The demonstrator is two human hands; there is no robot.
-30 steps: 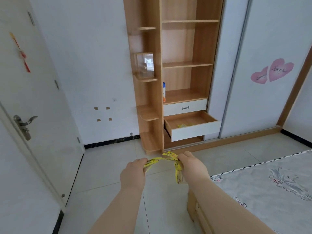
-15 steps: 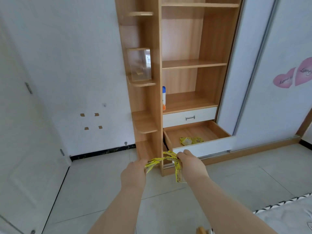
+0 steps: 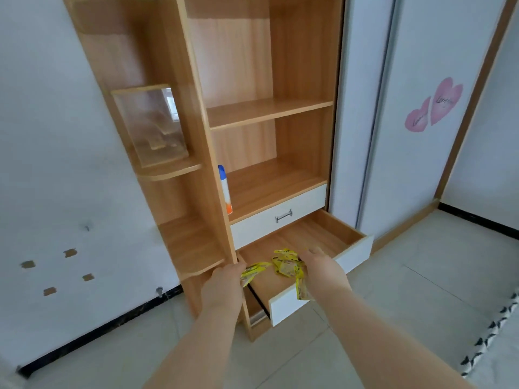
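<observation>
Both my hands are stretched out over the pulled-out lower drawer of a wooden shelf unit. My left hand pinches one end of a strip of yellow sachets. My right hand grips the larger bunch of yellow sachets, and one sachet dangles below it in front of the white drawer front. The bunch hangs just above the drawer's wooden bottom. Any sachets lying in the drawer are hidden behind my hands.
Above the open drawer is a shut white drawer with a metal handle. A blue, white and orange bottle stands on the shelf. A clear box sits on a corner shelf. White sliding doors carry pink heart stickers. A patterned mat edge lies right.
I have come much closer to the shelf unit. Both hands with the sachets moved forward from above the floor to over the open drawer. The door at left has left the view.
</observation>
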